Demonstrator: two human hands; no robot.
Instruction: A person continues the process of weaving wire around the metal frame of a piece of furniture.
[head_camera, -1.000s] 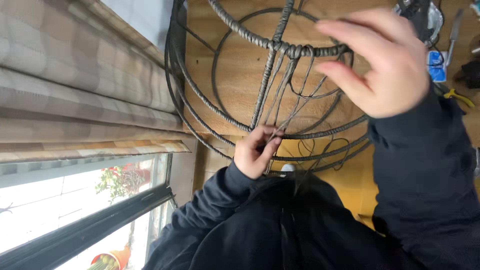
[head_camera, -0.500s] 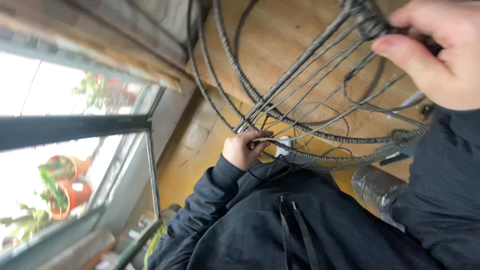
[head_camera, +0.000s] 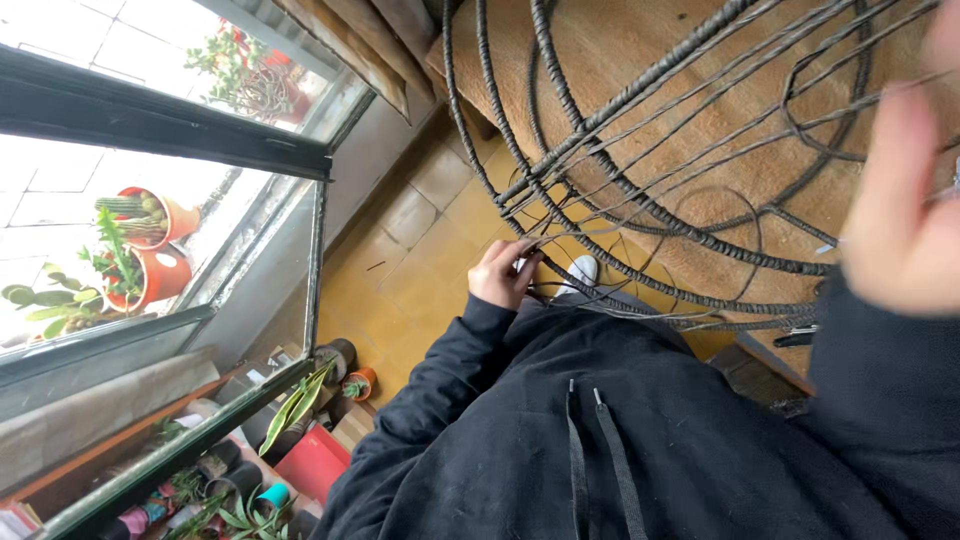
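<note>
A large round metal frame (head_camera: 640, 90), its bars wound with dark cord and thin wire, fills the upper right. My left hand (head_camera: 505, 270) is at the frame's lower rim, fingers closed on a thin wire strand (head_camera: 545, 262) there. Blurred by motion, my right hand (head_camera: 900, 220) is at the right edge in front of the frame's ribs; its grip is unclear. Both sleeves and the hooded top (head_camera: 620, 430) are black.
Under the frame lie a brown woven mat (head_camera: 620, 40) and yellow floor tiles (head_camera: 400, 270); a white shoe tip (head_camera: 582, 268) shows by my left hand. A window (head_camera: 150, 130) with orange cactus pots (head_camera: 165, 270) is on the left. Small plants and a red box (head_camera: 310, 465) crowd the lower left.
The view has swung down and left, showing more floor and window. My right hand has shifted lower along the right edge and is now blurred. My left hand stays at the rim.
</note>
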